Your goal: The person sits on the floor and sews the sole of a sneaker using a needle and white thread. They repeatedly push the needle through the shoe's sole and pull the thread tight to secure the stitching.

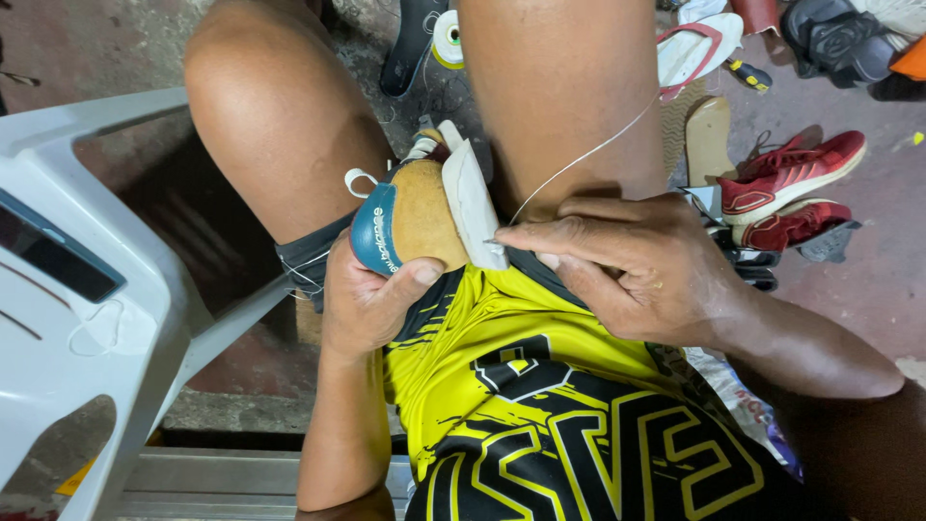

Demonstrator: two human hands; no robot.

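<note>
Hands meet at frame centre, above your yellow shirt (540, 386). Your left hand (371, 294) wraps the tan shoe's (420, 217) blue heel; its long axis runs up-frame between your knees, white sole facing right. Your right hand (627, 265) pinches a needle (494, 241); white thread (588, 152) rises toward red sneakers (791, 174).

Bright, even overhead light, sharp focus (glare on skin), dim floor edges.

Tan shoe (417, 217) with a teal heel is sitting heel-up between the knees. Its white sole (470, 198) is facing right, with a thin white thread (588, 152) running up from its edge.
</note>
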